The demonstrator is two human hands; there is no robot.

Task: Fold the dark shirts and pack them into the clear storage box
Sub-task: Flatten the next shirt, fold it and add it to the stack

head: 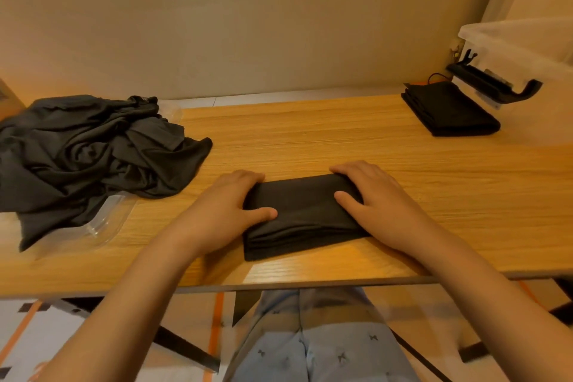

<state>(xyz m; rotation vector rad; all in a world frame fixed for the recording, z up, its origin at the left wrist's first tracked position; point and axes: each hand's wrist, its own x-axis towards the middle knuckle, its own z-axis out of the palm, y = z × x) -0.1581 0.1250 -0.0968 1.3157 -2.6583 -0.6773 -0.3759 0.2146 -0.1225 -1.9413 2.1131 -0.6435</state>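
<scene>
Left hand (229, 205) and right hand (381, 205) clamp the two short ends of the folded shirt (304, 214). On each, the fingers curl over the far edge and the thumb lies on top. This shirt lies flat at the near middle of the worktop (310, 133), close to the front edge.

A heap of unfolded shirts (86, 152) covers the left end of the worktop, partly on a clear plastic bag (102, 226). The storage box (521, 46) stands at the far right, only partly in view, with a black latch (493, 84) on its near side. Its contents cannot be made out. A dark bundle (449, 112), already folded, lies on the worktop just beside the box.

Step in hand, as judged: squaring the last fold before transfer to the box.
- Keep both grips level and press the layers together, so the stacked edges on the near side do not fan out.
- Lift with equal tension at both ends and carry the shirt flat toward the right.
- Release neither end early. Soft knit is likely to slump and unfold.
</scene>
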